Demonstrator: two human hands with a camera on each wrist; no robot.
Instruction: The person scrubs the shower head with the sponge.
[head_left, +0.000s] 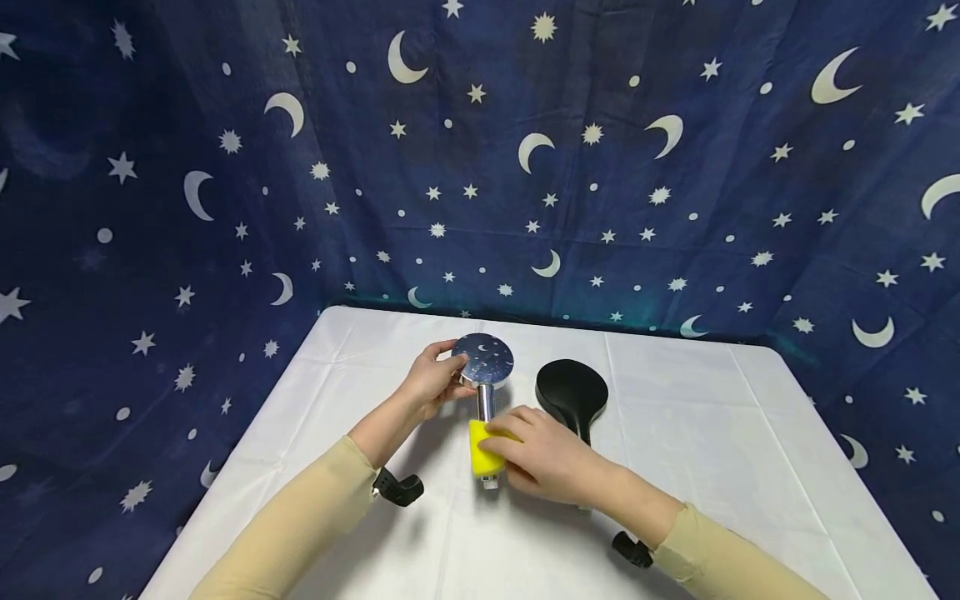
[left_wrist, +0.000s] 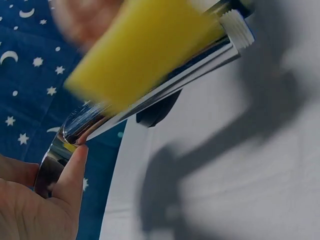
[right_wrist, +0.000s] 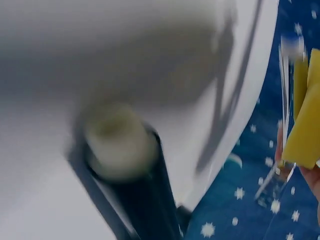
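My left hand (head_left: 432, 382) holds a chrome hand shower (head_left: 487, 360) by the rim of its round head, with the handle pointing toward me. My right hand (head_left: 551, 457) grips a yellow sponge (head_left: 481, 454) and presses it on the lower part of that handle. In the left wrist view the sponge (left_wrist: 135, 55) lies along the chrome handle (left_wrist: 165, 92), blurred, and the threaded end (left_wrist: 237, 30) sticks out past it. A black hand shower (head_left: 572, 390) lies to the right on the table, its handle partly hidden by my right hand.
A white cloth covers the table (head_left: 360, 358). Behind it and at the sides hangs a dark blue curtain (head_left: 480, 167) with moons and stars. The black shower's handle end (right_wrist: 122, 145) appears close and blurred in the right wrist view.
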